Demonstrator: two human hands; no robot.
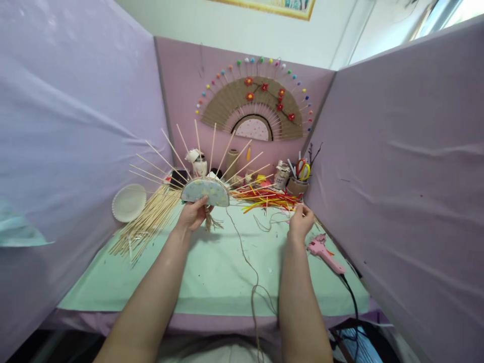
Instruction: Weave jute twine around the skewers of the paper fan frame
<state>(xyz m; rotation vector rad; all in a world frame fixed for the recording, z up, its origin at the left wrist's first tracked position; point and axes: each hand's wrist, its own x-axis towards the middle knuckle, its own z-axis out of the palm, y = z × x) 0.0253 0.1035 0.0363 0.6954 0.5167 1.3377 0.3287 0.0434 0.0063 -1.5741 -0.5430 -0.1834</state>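
The half-round patterned base [205,193], fanned with thin sticks [196,146], is held above the green surface [223,267], its lower edge pinched by the left hand's fingers [199,202]. Twine [242,242] trails from it. The right hand's fingers [301,212] are pinched together, seemingly on a strand, near the pink glue gun [325,253].

A framed picture [282,7] is cropped by the top edge, twine [242,242] by the bottom; the right hand's [301,221] pinched strand (very thin) defies identification.
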